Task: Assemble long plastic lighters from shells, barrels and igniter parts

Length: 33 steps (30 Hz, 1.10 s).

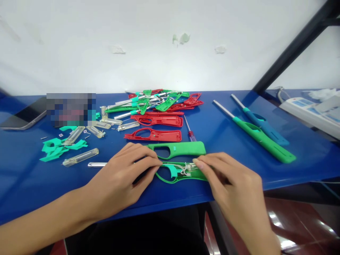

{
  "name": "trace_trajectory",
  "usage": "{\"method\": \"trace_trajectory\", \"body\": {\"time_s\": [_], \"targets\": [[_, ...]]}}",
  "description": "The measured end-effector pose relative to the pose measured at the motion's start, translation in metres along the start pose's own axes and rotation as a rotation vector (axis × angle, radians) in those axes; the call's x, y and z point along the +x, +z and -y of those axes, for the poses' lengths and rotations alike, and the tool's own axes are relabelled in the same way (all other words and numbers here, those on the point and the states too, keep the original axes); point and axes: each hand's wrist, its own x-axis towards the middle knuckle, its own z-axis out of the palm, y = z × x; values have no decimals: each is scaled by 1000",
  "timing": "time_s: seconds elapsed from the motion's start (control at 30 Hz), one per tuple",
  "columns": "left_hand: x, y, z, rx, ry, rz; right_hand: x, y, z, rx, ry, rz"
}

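Note:
An opened green utility lighter shell (pixel 170 181) lies at the table's front edge, its inside facing up. In it are a turquoise trigger (pixel 173 170), thin white wires (pixel 183 170) and part of a clear fuel tank (pixel 189 166). My left hand (pixel 124 177) is closed at the shell's left end, thumb and finger pinched together; a metal tube (pixel 97 164) sticks out beyond it. Closed over the right end, my right hand (pixel 231 180) has its fingertips on the fuel tank and hides much of it. The other green shell half (pixel 186 148) lies just behind, touching or nearly touching both hands.
Two red shell halves (pixel 170 136), a screwdriver (pixel 191 135) and a pile of lighter parts (pixel 159 101) lie behind. Clear tanks (pixel 81 157) and turquoise pieces (pixel 53 148) are at left, near a phone (pixel 25 113). Green (pixel 262 140) and blue (pixel 265 127) lighters lie right.

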Motion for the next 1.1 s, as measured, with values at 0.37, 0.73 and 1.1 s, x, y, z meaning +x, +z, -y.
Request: {"method": "trace_trajectory", "body": {"time_s": [0.37,0.73,1.1], "targets": [[2,0,0,-11,-6,-9,-2,-1,5,-40,-3,60],[0,0,1,7,2,8,-2,-2,5,-54,9,60],[25,-1,-12,-75,49,196,-2,-2,6,-5,54,96]]}}
